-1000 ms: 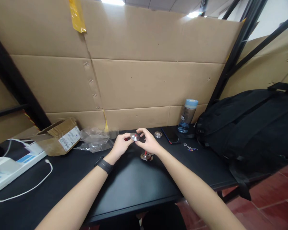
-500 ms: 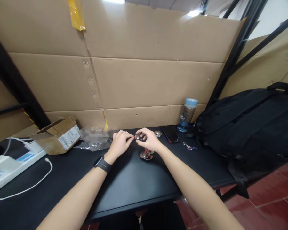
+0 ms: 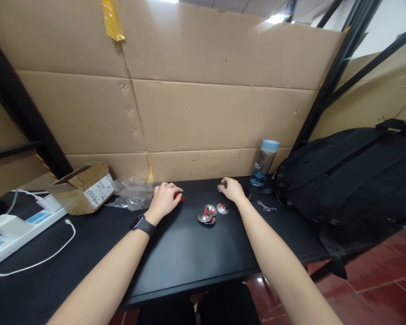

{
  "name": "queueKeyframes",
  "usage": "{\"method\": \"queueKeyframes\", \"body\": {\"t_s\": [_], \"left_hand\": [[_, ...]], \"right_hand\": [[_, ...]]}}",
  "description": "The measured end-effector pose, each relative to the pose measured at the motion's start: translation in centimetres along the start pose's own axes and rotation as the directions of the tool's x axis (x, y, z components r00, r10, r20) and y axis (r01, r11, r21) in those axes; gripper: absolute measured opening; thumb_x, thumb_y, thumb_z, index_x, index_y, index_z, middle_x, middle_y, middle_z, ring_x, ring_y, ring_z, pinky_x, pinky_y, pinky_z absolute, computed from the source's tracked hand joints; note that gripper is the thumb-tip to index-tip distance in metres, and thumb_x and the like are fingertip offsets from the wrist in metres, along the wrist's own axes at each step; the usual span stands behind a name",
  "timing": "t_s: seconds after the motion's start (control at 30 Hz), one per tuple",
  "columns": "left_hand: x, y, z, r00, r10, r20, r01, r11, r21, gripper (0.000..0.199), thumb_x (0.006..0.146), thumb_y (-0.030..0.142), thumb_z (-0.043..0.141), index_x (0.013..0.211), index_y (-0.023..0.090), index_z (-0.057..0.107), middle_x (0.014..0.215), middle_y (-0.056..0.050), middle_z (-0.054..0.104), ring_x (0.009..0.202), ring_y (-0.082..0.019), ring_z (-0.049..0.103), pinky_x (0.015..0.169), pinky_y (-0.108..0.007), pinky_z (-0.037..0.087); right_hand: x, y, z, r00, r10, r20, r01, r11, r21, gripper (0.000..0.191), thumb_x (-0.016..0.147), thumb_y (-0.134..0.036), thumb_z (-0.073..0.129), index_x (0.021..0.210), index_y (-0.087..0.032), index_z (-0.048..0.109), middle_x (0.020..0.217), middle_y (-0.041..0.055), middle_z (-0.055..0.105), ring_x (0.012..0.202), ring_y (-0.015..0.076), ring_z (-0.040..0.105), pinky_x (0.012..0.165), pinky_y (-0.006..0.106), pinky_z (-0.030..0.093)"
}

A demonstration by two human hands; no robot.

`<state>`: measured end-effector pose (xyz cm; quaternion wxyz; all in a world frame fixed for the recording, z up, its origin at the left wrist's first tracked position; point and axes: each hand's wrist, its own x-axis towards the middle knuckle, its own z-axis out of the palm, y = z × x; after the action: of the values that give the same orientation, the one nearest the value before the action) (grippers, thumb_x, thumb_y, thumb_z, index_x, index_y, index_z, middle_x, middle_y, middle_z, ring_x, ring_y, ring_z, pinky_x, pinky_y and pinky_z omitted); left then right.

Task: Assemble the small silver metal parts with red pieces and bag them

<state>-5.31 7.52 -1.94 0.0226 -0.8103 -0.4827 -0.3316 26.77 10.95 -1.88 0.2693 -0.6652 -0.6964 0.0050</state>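
Observation:
My left hand (image 3: 165, 198), with a dark watch on the wrist, is closed around a bunch of red cord (image 3: 180, 197) low over the black table. Farther right, my right hand (image 3: 232, 189) has its fingers on a small silver metal disc (image 3: 221, 187) near the back of the table. Between and in front of the hands, several silver domed discs (image 3: 204, 217) with red cord lie in an overlapping pile. A single disc (image 3: 223, 208) with red at its centre rests just right of that pile, below my right hand.
Behind stands a cardboard wall (image 3: 182, 117). Left are an open box (image 3: 88, 189), clear plastic (image 3: 131, 192) and a white power strip (image 3: 10, 239) with cables. Right are a bottle (image 3: 264, 163), a keychain (image 3: 267, 206), a phone partly hidden, and a black backpack (image 3: 352, 171).
My hands have moved apart. The disc my right hand held near my left now lies beside the pile, and my right hand has reached the disc farther back.

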Motion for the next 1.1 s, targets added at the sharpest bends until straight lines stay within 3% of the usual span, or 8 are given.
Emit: {"method": "queueKeyframes", "body": {"t_s": [0.17,0.33,0.5,0.6,0.73,0.83,1.0,1.1], "left_hand": [[-0.6,4.4,-0.2,0.956,0.238,0.174,-0.211,0.964,-0.161,0.027,0.095,0.038,0.055,0.114,0.029,0.072,0.112,-0.007,0.070,0.102,-0.024,0.058,0.092,-0.038,0.040],[-1.4,7.3,0.2,0.889,0.379,0.258,-0.294,0.903,-0.314,0.025,0.095,0.037,0.058,0.116,0.033,0.071,0.109,-0.005,0.070,0.100,-0.022,0.060,0.090,-0.035,0.041],[-1.3,6.9,0.8,0.905,0.349,0.243,-0.259,0.906,-0.336,0.020,0.096,0.034,0.055,0.097,0.029,0.075,0.095,-0.005,0.072,0.092,-0.022,0.062,0.089,-0.035,0.042],[-0.9,6.4,0.5,0.918,0.322,0.233,-0.242,0.918,-0.313,0.020,0.095,0.032,0.056,0.091,0.027,0.075,0.090,-0.005,0.073,0.089,-0.022,0.061,0.086,-0.035,0.042],[-0.4,5.8,-0.3,0.949,0.269,0.164,-0.221,0.940,-0.261,0.022,0.096,0.031,0.055,0.092,0.027,0.076,0.093,-0.005,0.074,0.093,-0.023,0.061,0.087,-0.037,0.040],[-0.2,5.5,-0.7,0.957,0.264,0.124,-0.233,0.948,-0.218,0.023,0.097,0.030,0.053,0.097,0.028,0.076,0.100,-0.005,0.075,0.098,-0.024,0.060,0.089,-0.038,0.040],[-0.2,5.4,-0.9,0.957,0.274,0.096,-0.253,0.949,-0.189,0.024,0.096,0.024,0.053,0.099,0.028,0.076,0.104,-0.005,0.074,0.097,-0.023,0.060,0.088,-0.038,0.039],[-0.2,5.5,-0.9,0.963,0.260,0.067,-0.241,0.948,-0.210,0.027,0.094,0.020,0.051,0.108,0.027,0.073,0.105,-0.005,0.074,0.098,-0.023,0.061,0.091,-0.039,0.040]], "right_hand": [[0.1,-0.1,0.5,0.998,-0.019,0.059,0.020,1.000,-0.006,0.016,0.086,-0.034,0.065,0.094,-0.023,0.072,0.101,0.0070,0.074,0.093,0.0224,0.067,0.079,0.031,0.044],[0.0,-0.1,0.1,0.996,-0.034,0.087,0.034,0.999,0.009,0.014,0.085,-0.029,0.064,0.092,-0.024,0.075,0.100,0.0066,0.075,0.094,0.0218,0.067,0.079,0.030,0.045],[-0.3,-0.9,-0.6,0.996,-0.084,0.010,0.084,0.996,-0.032,0.017,0.080,-0.021,0.067,0.095,-0.022,0.075,0.107,0.0106,0.072,0.101,0.0265,0.065,0.087,0.036,0.046],[-0.5,-1.9,-0.8,0.980,-0.195,-0.033,0.198,0.973,0.116,0.021,0.080,-0.021,0.068,0.100,-0.020,0.075,0.111,0.0104,0.071,0.103,0.0246,0.064,0.092,0.038,0.047],[-1.3,-3.8,-0.7,0.879,-0.451,0.154,0.319,0.797,0.513,0.046,0.074,-0.037,0.080,0.117,-0.021,0.071,0.108,0.0080,0.075,0.095,0.0210,0.068,0.083,0.033,0.052],[-2.2,-5.4,-0.6,0.806,-0.549,0.220,0.325,0.722,0.611,0.063,0.065,-0.044,0.086,0.121,-0.022,0.070,0.109,0.0076,0.076,0.097,0.0228,0.070,0.081,0.032,0.053],[-3.4,-7.2,-1.0,0.758,-0.619,0.204,0.397,0.686,0.610,0.046,0.068,-0.040,0.084,0.110,-0.023,0.075,0.093,0.0022,0.078,0.086,0.0207,0.071,0.078,0.029,0.053],[-3.7,-7.5,-1.2,0.776,-0.608,0.167,0.436,0.709,0.554,0.037,0.070,-0.033,0.082,0.106,-0.024,0.077,0.087,0.0008,0.077,0.079,0.0198,0.070,0.074,0.028,0.052]]}}
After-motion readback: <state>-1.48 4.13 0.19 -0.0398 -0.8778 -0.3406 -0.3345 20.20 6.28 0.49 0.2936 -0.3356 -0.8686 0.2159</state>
